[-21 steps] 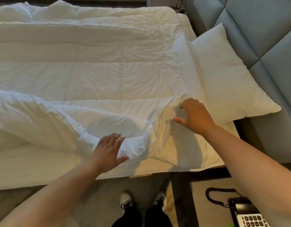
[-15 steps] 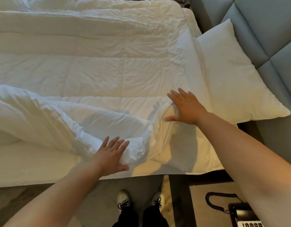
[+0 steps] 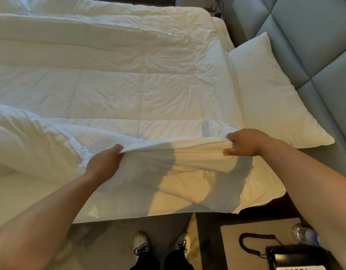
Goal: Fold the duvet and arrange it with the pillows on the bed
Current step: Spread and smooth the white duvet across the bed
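1. Warm, soft indoor light fills the scene; the duvet (image 3: 113, 90) is the brightest area and reads cream-white without blown-out glare.
2. A yellow-orange patch of light lies on the hanging edge of the duvet near the bed's corner.
3. Grey shadows fall across that lifted edge between the left hand (image 3: 105, 164) and right hand (image 3: 244, 142), with a darker shadow below the right hand.
4. The floor (image 3: 102, 244) and the bedside surface (image 3: 260, 229) are dim.
5. Wide-angle distortion bows the headboard (image 3: 308, 45) panels and stretches both forearms at the lower corners.
6. Focus is soft throughout; the water bottle (image 3: 304, 235) looks blurred.
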